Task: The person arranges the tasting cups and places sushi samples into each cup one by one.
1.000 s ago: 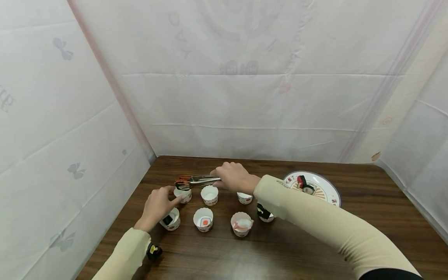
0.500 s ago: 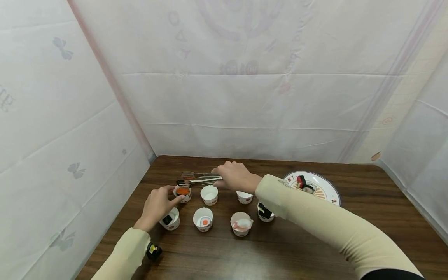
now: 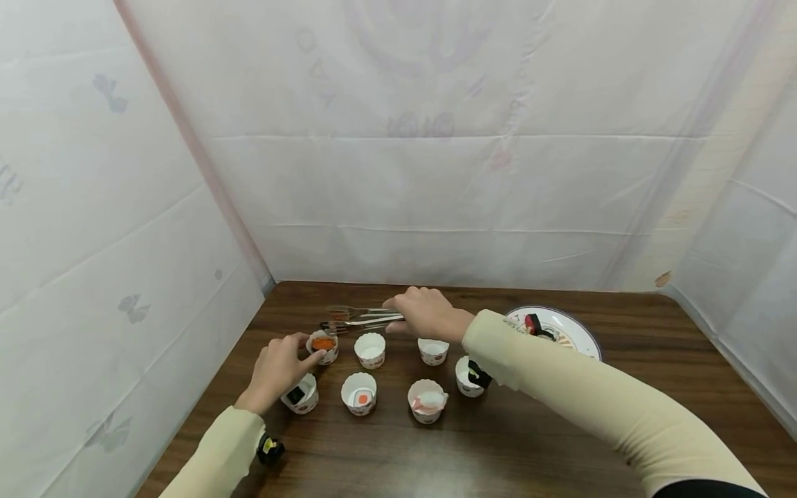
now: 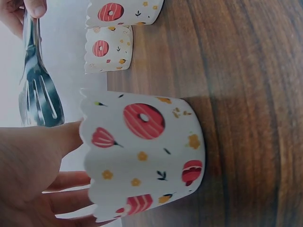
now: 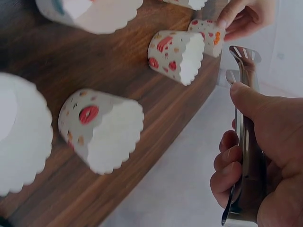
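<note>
My left hand holds a scalloped paper baking cup at the back left, thumb and fingers around its rim. Inside that cup lies an orange-topped sushi piece. Just above and right of it, my right hand grips slotted metal serving tongs by the handle. The tongs' two slotted ends stand apart with nothing between them and overlap the cup's back rim in the head view.
Several more paper cups stand in front and to the right: one with a black-wrapped piece, one with an orange-centred piece, one with a pink-and-white piece. A white plate bearing sushi pieces sits at the back right, partly behind the right sleeve.
The tongs have spread and let go of the orange-topped sushi piece, which now lies in the held cup. They have since shifted slightly to the right. The left hand keeps its hold.
</note>
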A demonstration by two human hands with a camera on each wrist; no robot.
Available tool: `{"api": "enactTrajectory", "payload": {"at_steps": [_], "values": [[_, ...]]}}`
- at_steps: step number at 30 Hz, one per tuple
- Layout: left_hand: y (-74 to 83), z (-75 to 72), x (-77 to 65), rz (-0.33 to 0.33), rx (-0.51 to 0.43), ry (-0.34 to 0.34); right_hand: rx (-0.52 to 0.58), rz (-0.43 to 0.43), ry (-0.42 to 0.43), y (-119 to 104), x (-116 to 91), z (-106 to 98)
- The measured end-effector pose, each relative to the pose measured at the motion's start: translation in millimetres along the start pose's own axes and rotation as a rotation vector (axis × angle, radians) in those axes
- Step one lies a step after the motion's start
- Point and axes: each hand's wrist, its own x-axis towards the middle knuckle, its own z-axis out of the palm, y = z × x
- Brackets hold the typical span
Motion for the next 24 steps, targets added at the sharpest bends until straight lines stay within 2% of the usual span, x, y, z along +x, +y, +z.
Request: {"api": "enactTrajectory", "payload": {"at_steps": [8,15,19,24], "values": [[0.5,-1.3,1.8,0.105,0.031,0.073,-0.002,0.008,-0.004,16,-18,-17],[10.0,-3.3,7.2,0.202,0.046,0.165,0.0,0.037,0.01,27,-35,-35],[19.0,-1.8,9.4,0.236,0.012,0.169,-0.033,0.062,0.007,36,-43,-38],[29.8,3.2,11.1,0.244,0.007,0.156,-0.048,0.093,-0.003,45,-57,-41]]}}
